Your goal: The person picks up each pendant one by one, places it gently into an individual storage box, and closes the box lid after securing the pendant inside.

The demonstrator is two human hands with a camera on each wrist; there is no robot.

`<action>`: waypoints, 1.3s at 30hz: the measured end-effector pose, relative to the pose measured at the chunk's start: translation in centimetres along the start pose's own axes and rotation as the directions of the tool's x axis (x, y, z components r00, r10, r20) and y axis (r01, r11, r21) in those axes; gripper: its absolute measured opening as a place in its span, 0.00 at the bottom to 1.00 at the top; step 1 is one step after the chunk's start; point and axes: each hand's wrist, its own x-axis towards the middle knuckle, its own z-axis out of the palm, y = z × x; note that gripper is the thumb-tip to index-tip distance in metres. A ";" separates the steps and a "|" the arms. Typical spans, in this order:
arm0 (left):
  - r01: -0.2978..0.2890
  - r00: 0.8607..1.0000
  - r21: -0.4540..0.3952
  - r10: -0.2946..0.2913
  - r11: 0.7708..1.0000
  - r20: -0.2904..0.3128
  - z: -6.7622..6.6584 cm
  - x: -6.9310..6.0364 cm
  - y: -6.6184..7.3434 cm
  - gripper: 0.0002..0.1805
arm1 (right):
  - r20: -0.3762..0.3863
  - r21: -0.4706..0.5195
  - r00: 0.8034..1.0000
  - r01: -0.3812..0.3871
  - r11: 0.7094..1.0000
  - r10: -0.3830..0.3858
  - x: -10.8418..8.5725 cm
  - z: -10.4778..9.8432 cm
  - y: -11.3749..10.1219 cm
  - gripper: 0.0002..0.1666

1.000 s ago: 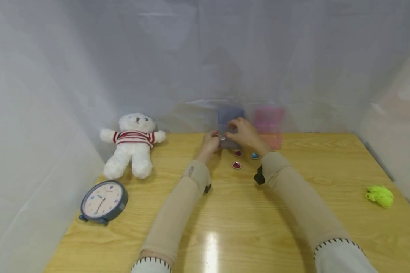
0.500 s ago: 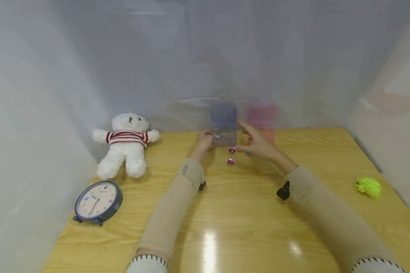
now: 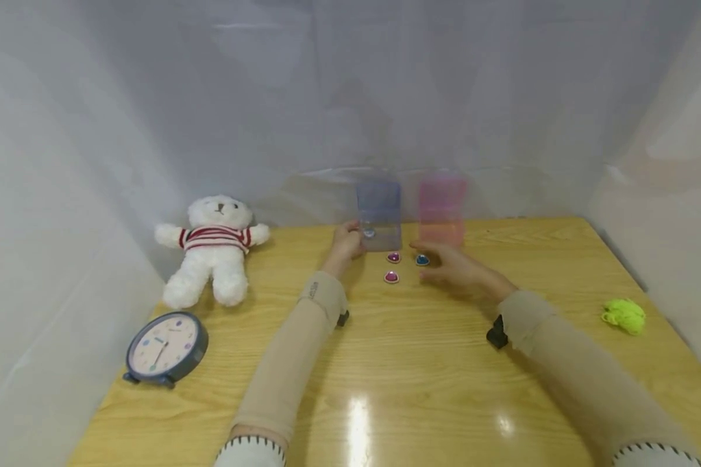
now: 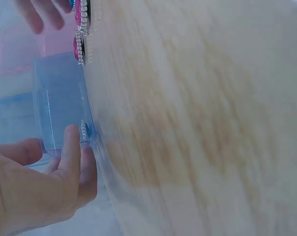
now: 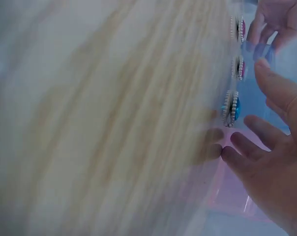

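My left hand (image 3: 346, 241) holds the left end of a clear blue plastic box (image 4: 60, 93), its lid raised at the back. Inside the box, near that end, lies a rhinestone-edged gem (image 3: 370, 233). Just right of a blue gem (image 3: 422, 260) is my right hand (image 3: 452, 264), fingers spread around it without a visible pinch. Two magenta gems lie on the table, one (image 3: 393, 257) close to the box front and the other (image 3: 391, 277) nearer me. Behind my right hand stands a clear pink box (image 3: 442, 201), lid up.
A white teddy bear (image 3: 213, 259) in a striped sweater sits at the left. In front of it lies a round dark-blue clock (image 3: 166, 348). A neon-yellow bundle of yarn (image 3: 625, 316) is near the table's right edge. A grey-white sheet (image 3: 502, 110) hangs behind.
My right hand has left the blue box and come down to the right, beside the blue gem. My left hand stays on the box. The view has shifted slightly.
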 end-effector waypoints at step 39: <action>0.003 1.000 -0.002 -0.003 1.000 0.023 -0.1 -0.1 0.0 0.30 | -0.083 -0.315 0.997 -0.016 0.949 -0.011 1.9 0.0 -0.4 0.25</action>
